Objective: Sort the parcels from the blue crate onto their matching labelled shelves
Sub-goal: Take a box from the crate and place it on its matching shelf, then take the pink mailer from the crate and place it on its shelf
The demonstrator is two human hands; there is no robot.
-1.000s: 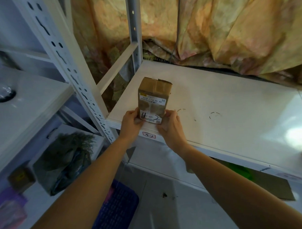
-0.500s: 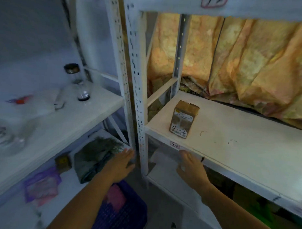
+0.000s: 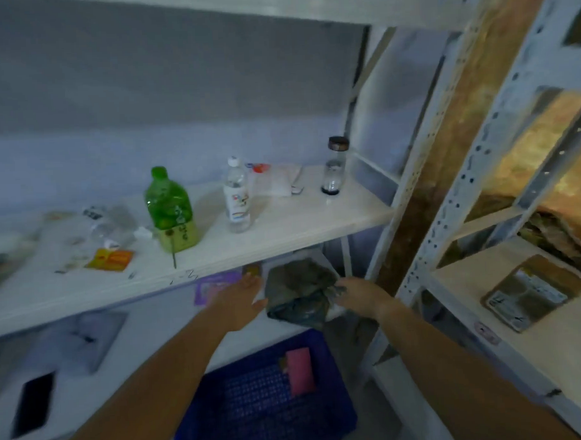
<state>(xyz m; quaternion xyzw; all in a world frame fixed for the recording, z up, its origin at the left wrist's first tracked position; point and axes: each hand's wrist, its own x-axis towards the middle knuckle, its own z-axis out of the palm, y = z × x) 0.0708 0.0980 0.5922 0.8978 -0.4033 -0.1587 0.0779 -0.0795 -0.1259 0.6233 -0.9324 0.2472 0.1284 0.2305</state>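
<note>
I am holding my left hand [image 3: 241, 302] and my right hand [image 3: 362, 296] open and empty above the blue perforated plastic crate [image 3: 250, 415]. The flat pink parcel [image 3: 300, 371] is lying inside this crate near its far wall. The brown cardboard parcel [image 3: 533, 293] is lying on the white shelf [image 3: 551, 362] at my right. Hazard: my right hand is hovering just beside the dark crumpled plastic bag [image 3: 300, 290], so a careless reach downward risks dragging the bag off its ledge. I am not able to read the pink parcel's label, so misfiling is possible.
</note>
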